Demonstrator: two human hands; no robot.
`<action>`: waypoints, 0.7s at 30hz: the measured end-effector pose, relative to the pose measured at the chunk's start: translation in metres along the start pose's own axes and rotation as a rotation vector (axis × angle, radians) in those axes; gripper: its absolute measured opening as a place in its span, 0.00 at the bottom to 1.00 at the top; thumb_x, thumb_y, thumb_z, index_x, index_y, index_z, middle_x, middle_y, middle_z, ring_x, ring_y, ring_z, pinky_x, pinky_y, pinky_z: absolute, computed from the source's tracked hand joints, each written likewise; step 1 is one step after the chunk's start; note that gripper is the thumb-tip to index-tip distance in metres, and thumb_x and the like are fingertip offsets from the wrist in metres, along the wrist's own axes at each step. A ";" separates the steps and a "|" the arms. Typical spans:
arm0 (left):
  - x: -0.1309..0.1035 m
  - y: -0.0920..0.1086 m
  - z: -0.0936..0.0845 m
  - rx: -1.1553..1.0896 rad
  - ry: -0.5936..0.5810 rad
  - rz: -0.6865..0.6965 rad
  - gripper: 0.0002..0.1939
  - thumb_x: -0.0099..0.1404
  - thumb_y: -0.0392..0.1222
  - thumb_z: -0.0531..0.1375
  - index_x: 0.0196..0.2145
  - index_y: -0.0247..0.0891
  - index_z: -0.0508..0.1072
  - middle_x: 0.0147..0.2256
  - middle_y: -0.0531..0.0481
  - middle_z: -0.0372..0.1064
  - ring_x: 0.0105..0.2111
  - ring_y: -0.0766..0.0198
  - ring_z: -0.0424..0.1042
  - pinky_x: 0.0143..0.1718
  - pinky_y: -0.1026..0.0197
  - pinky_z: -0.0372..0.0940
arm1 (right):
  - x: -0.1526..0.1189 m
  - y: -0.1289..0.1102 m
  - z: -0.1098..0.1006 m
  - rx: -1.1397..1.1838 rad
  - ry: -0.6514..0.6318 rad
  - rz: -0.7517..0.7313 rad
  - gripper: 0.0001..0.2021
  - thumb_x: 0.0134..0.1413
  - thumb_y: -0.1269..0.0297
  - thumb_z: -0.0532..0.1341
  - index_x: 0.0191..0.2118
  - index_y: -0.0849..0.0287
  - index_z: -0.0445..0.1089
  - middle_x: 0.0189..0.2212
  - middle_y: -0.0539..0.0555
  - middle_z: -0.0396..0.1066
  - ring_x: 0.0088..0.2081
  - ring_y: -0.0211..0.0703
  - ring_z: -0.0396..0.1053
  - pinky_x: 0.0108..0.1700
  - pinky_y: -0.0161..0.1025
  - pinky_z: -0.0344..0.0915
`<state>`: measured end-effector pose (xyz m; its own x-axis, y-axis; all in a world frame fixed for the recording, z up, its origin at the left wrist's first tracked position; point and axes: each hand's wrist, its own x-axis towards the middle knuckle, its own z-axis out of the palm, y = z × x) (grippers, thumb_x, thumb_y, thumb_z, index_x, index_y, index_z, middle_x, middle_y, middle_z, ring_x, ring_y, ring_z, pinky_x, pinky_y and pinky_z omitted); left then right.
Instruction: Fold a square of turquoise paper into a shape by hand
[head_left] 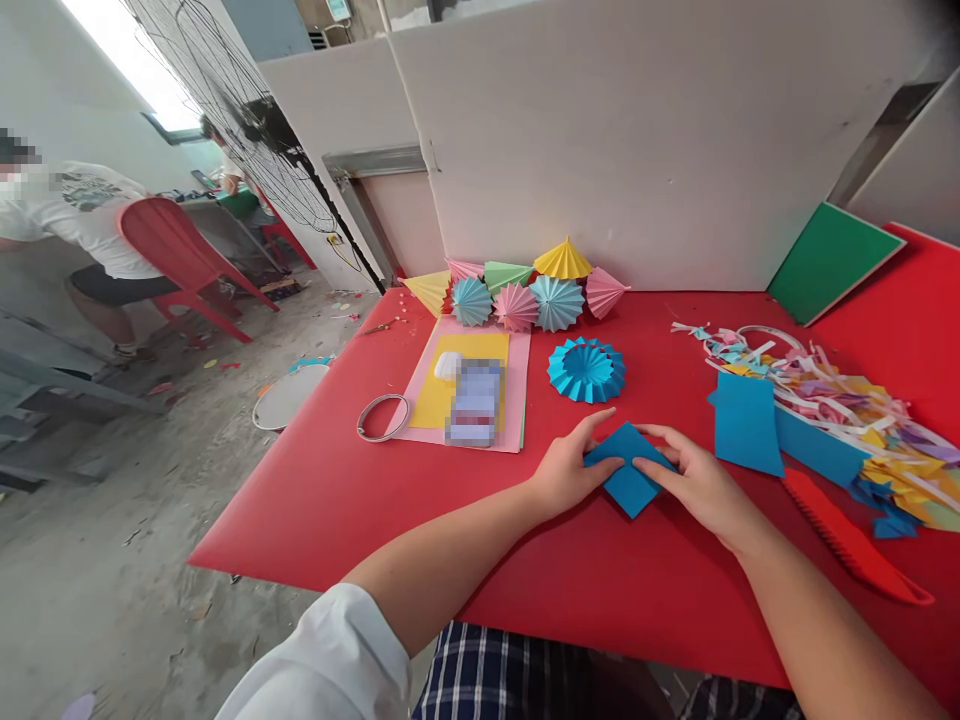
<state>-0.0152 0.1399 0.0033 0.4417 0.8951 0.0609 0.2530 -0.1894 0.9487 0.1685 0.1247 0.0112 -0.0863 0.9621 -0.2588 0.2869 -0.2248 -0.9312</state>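
A square of blue paper (631,490), turned with one corner toward me, is held just over the red table. My left hand (574,463) grips its left corner, thumb on top and the other fingers partly behind it. On the opposite corner my right hand (679,465) has its thumb on the paper and its fingers around the far edge. Beyond my hands sits a pleated blue paper ring (586,370). More blue paper (748,422) lies right of my right hand.
Pleated paper cones (556,303) line the table's back edge. Left are pink and yellow sheets (420,400), a pixelated packet (476,403) and a tape ring (361,420). At right lie paper scraps (832,385) and a red serrated tool (855,540). A person (97,220) sits far left.
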 end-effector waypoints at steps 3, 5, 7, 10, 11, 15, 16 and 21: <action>0.000 0.000 0.000 0.005 -0.006 -0.004 0.31 0.61 0.43 0.57 0.59 0.45 0.52 0.23 0.59 0.58 0.23 0.69 0.60 0.26 0.66 0.59 | 0.000 0.000 -0.001 -0.036 0.012 -0.013 0.27 0.46 0.49 0.61 0.53 0.51 0.62 0.38 0.55 0.74 0.38 0.51 0.73 0.36 0.44 0.72; 0.000 0.000 0.000 0.002 -0.009 -0.007 0.30 0.61 0.44 0.57 0.59 0.45 0.52 0.23 0.58 0.59 0.24 0.69 0.60 0.27 0.65 0.60 | -0.001 -0.001 -0.001 -0.028 -0.004 -0.010 0.27 0.46 0.50 0.61 0.53 0.50 0.61 0.35 0.54 0.74 0.34 0.49 0.73 0.34 0.45 0.72; -0.001 0.000 0.000 -0.001 -0.012 -0.006 0.30 0.61 0.44 0.57 0.59 0.45 0.52 0.24 0.58 0.60 0.24 0.68 0.61 0.27 0.65 0.60 | -0.002 -0.003 -0.001 -0.011 -0.019 -0.002 0.27 0.46 0.50 0.61 0.53 0.49 0.61 0.32 0.53 0.74 0.31 0.48 0.73 0.33 0.45 0.72; -0.001 0.001 -0.001 -0.005 -0.020 -0.005 0.30 0.62 0.45 0.56 0.59 0.45 0.52 0.24 0.57 0.61 0.25 0.68 0.62 0.27 0.65 0.61 | -0.003 -0.006 -0.001 -0.004 -0.026 -0.001 0.26 0.46 0.50 0.61 0.53 0.49 0.61 0.31 0.52 0.74 0.30 0.48 0.72 0.33 0.45 0.71; -0.001 0.001 -0.001 -0.005 -0.021 -0.005 0.30 0.62 0.45 0.56 0.59 0.45 0.52 0.24 0.57 0.61 0.25 0.68 0.62 0.27 0.65 0.61 | -0.003 -0.006 -0.001 -0.006 -0.027 -0.003 0.26 0.46 0.50 0.61 0.53 0.49 0.61 0.31 0.52 0.74 0.30 0.48 0.72 0.33 0.45 0.71; -0.001 0.001 -0.001 0.002 -0.013 0.001 0.30 0.62 0.45 0.56 0.59 0.44 0.52 0.24 0.58 0.60 0.24 0.68 0.61 0.27 0.65 0.60 | -0.002 -0.004 -0.002 -0.009 -0.028 -0.019 0.26 0.47 0.51 0.60 0.53 0.50 0.60 0.32 0.52 0.74 0.30 0.47 0.72 0.32 0.45 0.71; -0.001 0.001 0.000 0.005 -0.009 0.003 0.30 0.61 0.45 0.57 0.59 0.44 0.53 0.23 0.58 0.59 0.24 0.69 0.61 0.27 0.66 0.60 | -0.002 -0.004 -0.002 -0.015 -0.028 -0.021 0.26 0.47 0.51 0.60 0.53 0.49 0.60 0.32 0.52 0.74 0.30 0.46 0.72 0.32 0.44 0.71; -0.003 0.002 0.000 0.002 -0.008 0.016 0.28 0.61 0.42 0.56 0.58 0.43 0.55 0.27 0.55 0.64 0.28 0.67 0.65 0.30 0.65 0.62 | -0.001 -0.002 -0.004 -0.048 -0.040 -0.015 0.26 0.47 0.52 0.61 0.53 0.48 0.60 0.29 0.50 0.72 0.30 0.46 0.71 0.31 0.43 0.70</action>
<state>-0.0164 0.1367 0.0047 0.4526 0.8887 0.0734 0.2473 -0.2042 0.9472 0.1721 0.1252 0.0139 -0.1286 0.9581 -0.2558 0.3309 -0.2017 -0.9218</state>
